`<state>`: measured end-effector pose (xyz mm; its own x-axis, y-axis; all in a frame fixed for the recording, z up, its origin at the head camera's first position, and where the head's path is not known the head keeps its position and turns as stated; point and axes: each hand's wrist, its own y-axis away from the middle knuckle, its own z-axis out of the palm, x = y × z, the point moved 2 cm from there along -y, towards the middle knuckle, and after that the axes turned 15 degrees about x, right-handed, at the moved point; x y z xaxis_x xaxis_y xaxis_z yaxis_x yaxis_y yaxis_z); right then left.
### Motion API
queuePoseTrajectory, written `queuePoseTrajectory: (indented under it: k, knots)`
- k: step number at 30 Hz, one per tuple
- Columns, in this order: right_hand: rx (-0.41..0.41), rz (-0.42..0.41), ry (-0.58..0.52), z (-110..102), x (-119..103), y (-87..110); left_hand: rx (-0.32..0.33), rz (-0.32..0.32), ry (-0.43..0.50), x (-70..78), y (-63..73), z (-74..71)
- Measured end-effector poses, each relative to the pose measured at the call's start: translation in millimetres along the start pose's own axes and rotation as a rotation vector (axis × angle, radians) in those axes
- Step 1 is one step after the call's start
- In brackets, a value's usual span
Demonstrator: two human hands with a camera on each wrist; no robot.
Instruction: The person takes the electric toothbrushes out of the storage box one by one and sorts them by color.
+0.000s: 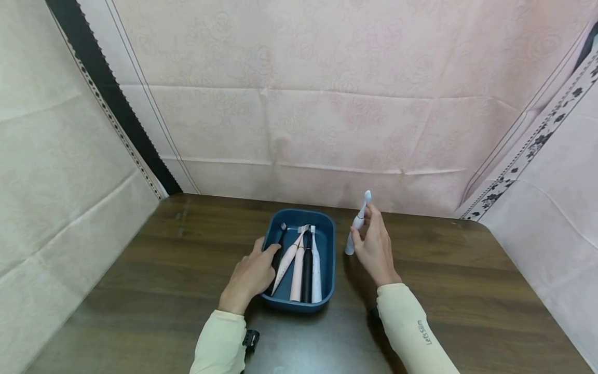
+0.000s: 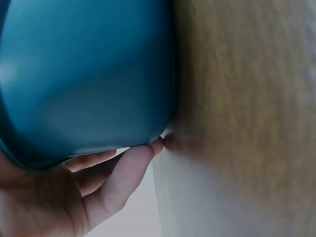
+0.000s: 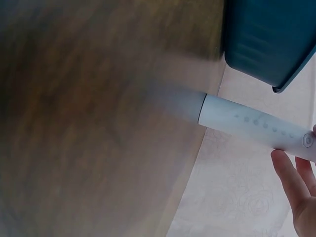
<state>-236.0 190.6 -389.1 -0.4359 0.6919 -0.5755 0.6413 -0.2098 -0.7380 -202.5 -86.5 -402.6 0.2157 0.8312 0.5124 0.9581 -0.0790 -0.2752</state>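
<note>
My right hand pinches a pale white-blue electric toothbrush by its upper part. The brush stands nearly upright, head up, just right of the blue plastic bin. In the right wrist view its handle shows a round button and a row of small marks, with its bottom end close over the table. My left hand grips the bin's left side, as the left wrist view also shows against the bin wall. Inside the bin lie several electric toothbrushes: pink, black and pale blue-white.
The brown wooden table has rounded far corners. A pale patterned cloth hangs behind its back edge, and more cloth hangs along both sides. A black strap is at my left wrist.
</note>
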Motion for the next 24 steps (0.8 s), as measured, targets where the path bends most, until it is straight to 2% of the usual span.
queuePoseTrajectory:
  k: [7,24]
  knots:
    - [-0.01,0.063,-0.044,-5,1,0.3,-0.002,-0.002,-0.008,1.0,-0.4,-0.1]
    - [0.097,0.05,-0.075,-29,-10,-3.4,0.009,0.009,-0.01,0.2,-0.2,0.6]
